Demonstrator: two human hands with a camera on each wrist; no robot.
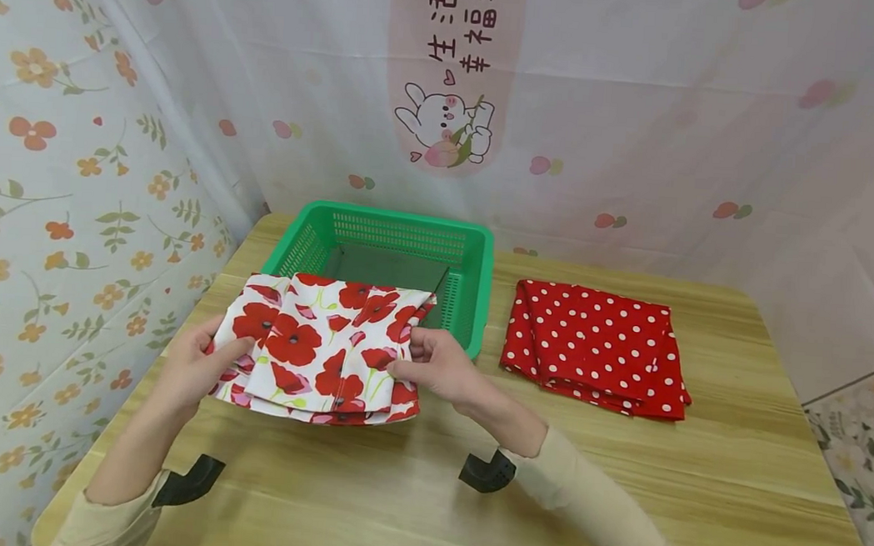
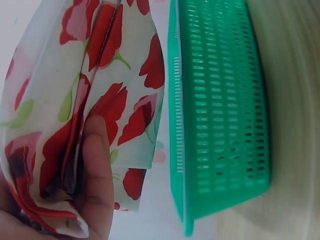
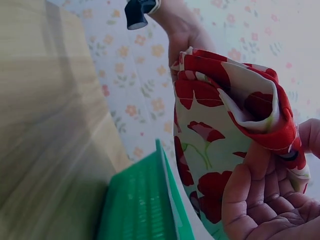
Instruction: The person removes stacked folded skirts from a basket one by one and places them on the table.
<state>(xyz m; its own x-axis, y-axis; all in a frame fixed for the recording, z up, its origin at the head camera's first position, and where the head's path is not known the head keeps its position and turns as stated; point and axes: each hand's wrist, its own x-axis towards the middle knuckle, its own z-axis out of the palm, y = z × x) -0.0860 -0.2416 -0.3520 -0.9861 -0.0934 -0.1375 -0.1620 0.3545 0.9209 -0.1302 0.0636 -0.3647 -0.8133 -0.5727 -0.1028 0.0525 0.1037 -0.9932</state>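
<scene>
A folded white cloth printed with red poppies is held up in front of the green basket, overlapping its near rim in the head view. My left hand grips the cloth's left side, thumb on top and fingers beneath. On the opposite side, my right hand pinches the right edge between thumb and fingers. Stacked folds of the cloth show at that edge in the right wrist view. In the left wrist view, fingers press against the cloth's underside, with the basket wall beside it.
The green perforated basket stands at the back left of the wooden table, with a flat grey-green surface inside. Right of it lies a folded red cloth with white dots. A printed curtain hangs behind the table.
</scene>
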